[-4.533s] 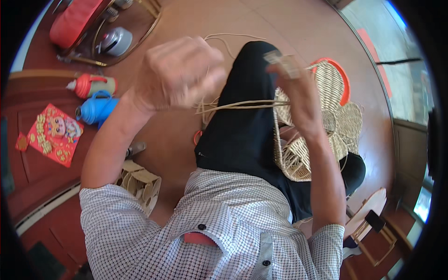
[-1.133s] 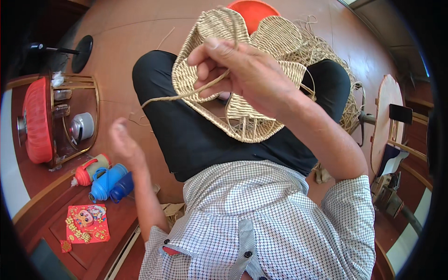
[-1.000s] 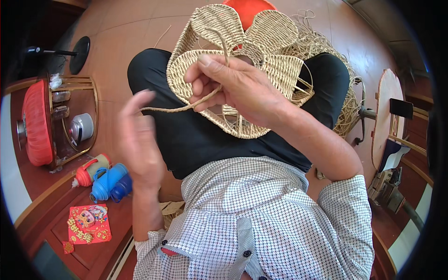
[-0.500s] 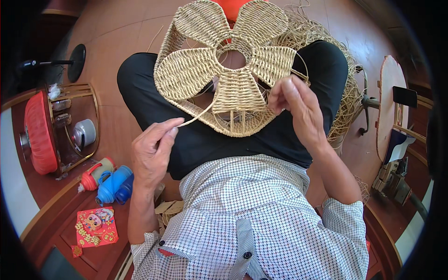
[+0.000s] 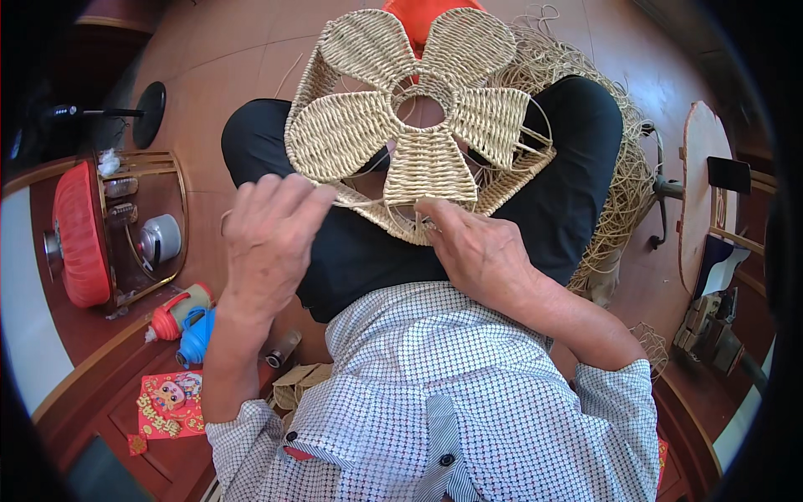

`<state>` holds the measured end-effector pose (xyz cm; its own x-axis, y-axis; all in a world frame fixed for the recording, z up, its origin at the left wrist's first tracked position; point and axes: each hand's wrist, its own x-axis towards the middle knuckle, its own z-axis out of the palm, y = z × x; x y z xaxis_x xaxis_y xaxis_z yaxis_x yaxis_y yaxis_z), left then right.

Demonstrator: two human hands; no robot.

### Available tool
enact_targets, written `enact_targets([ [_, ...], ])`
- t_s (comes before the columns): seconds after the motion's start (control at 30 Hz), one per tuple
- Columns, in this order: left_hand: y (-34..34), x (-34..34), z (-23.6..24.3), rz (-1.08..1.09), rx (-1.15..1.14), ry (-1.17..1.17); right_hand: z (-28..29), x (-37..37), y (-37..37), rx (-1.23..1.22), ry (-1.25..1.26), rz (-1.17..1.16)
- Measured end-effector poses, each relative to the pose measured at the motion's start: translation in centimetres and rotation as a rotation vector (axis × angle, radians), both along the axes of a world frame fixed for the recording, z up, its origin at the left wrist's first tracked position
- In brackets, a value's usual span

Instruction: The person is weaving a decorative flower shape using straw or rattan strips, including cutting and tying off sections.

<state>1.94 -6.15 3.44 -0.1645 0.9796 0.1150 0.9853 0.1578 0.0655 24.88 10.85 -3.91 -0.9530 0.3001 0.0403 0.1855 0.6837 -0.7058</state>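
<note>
A flower-shaped woven wicker piece (image 5: 418, 117) with several petals and a round hole in the middle lies on my lap, over black trousers. My left hand (image 5: 272, 238) is raised at its lower left edge, fingers pinched on a thin wicker strand (image 5: 361, 202) that runs across to the weave. My right hand (image 5: 468, 247) presses on the near rim of the wicker piece, fingertips at the lowest petal.
A heap of loose wicker strands (image 5: 615, 197) lies on the floor to the right. On the left stand a red lantern (image 5: 77, 234), a small rack with a metal pot (image 5: 159, 241), and red and blue bottles (image 5: 186, 322). A round wooden board (image 5: 698, 192) stands at right.
The wicker piece has turned flat and face-up on the lap. My left hand rose from low beside my knee to the weave's edge, taking the strand; my right hand shifted to the near rim.
</note>
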Motion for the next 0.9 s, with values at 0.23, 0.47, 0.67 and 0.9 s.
enact_targets([
  [0.23,1.2,0.6,-4.4,0.055,0.077,-0.461,-0.3,-0.9,-0.6,0.024,-0.171,0.051],
  [0.47,0.4,1.4,-5.6,0.373,0.104,-0.684,-0.3,-1.4,0.4,-0.018,-0.217,0.124],
  [0.67,0.4,1.9,-5.8,0.399,0.125,-0.618,0.0,-1.8,0.4,-0.024,-0.242,0.087],
  [0.9,0.8,2.9,-5.2,0.253,0.137,-0.496,-0.9,-0.2,0.2,0.054,-0.062,0.134],
])
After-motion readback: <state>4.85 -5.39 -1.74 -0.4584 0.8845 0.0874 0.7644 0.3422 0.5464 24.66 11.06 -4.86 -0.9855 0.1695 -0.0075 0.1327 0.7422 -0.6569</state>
